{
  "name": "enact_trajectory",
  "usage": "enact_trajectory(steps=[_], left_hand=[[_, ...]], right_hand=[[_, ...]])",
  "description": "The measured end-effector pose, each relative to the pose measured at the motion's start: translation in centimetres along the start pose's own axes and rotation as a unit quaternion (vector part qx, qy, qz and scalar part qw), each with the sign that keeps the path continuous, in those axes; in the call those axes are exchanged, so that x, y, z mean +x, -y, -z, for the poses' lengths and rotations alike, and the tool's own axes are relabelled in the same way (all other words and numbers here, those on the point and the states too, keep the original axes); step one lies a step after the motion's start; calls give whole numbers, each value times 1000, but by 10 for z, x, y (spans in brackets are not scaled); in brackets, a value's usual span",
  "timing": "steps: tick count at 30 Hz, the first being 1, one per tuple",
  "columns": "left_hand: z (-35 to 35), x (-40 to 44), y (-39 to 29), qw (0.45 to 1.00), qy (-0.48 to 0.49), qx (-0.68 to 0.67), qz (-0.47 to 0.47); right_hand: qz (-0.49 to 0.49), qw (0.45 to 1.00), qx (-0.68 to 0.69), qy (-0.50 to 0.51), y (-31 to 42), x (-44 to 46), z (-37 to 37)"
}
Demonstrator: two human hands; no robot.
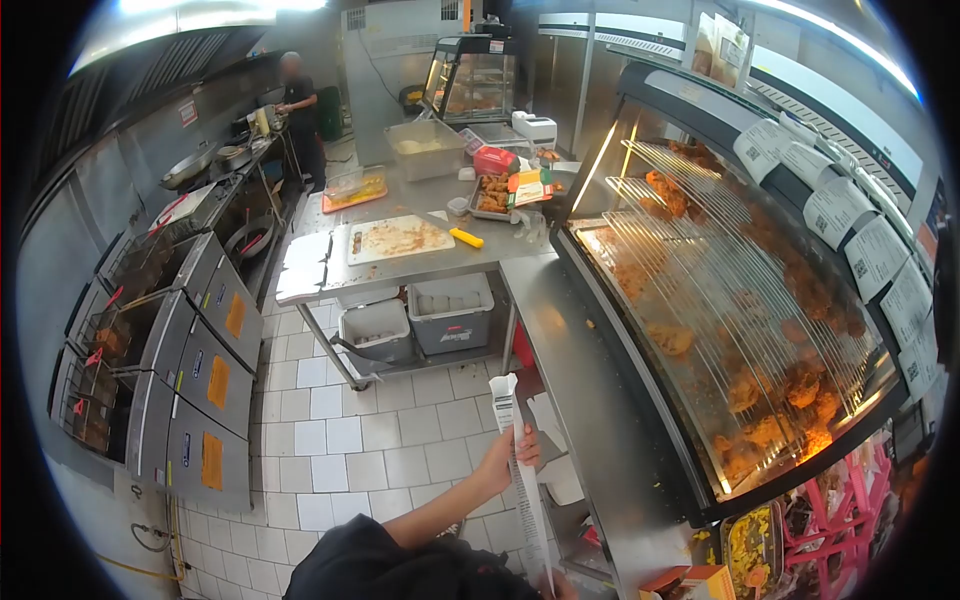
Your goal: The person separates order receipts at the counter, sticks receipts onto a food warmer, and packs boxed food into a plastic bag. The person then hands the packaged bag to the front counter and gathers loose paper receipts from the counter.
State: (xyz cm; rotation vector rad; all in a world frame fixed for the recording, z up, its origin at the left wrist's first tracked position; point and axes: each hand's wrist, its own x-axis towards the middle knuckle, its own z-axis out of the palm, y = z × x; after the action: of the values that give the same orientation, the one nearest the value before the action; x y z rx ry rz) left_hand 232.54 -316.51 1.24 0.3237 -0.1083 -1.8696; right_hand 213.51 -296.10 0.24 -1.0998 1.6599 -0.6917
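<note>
A long white printed receipt [529,500] runs upright down the lower middle of the view, its top end curled. My left hand [508,459] is closed around its upper part, the arm reaching in from a dark sleeve. At the bottom edge, my right hand [562,588] shows only in small part, at the receipt's lower end, seemingly pinching it. Just right of both hands runs a steel counter [590,400]. Beyond it stands a lit glass food warmer [740,320] holding fried chicken [668,196] on wire racks.
Several receipts [838,212] hang along the warmer's top. A steel table [395,200] ahead carries a cutting board [398,240], a yellow-handled knife [466,238] and a tray of fried pieces [492,196]. Fryers [205,370] line the left. A person [300,120] stands at the back left.
</note>
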Motion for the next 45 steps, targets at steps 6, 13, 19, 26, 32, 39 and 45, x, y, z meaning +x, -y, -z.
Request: enact_trajectory(steps=[6, 13, 19, 26, 32, 39, 45], left_hand=[[31, -7, -64, 994, -47, -19, -97], [65, -42, -156, 979, -100, -36, -173], [108, -89, -244, 954, -37, -22, -297], [56, -114, -235, 944, -144, 131, -268], [72, -131, -188, 981, -84, 68, -161], [143, -147, -282, 924, -155, 189, -295], [210, -173, -376, 775, -186, 504, -333]], right_hand=[[104, 994, -27, -20, -14, 2, -33], [152, 983, -76, 69, -26, 29, -96], [115, 990, -17, 76, 14, 26, -130], [11, 979, 80, 185, 52, 36, -136], [73, 968, 62, 231, 95, 38, -153], [315, 913, 33, 257, 72, 59, -186], [295, 877, -37, 377, 99, 58, -200]])
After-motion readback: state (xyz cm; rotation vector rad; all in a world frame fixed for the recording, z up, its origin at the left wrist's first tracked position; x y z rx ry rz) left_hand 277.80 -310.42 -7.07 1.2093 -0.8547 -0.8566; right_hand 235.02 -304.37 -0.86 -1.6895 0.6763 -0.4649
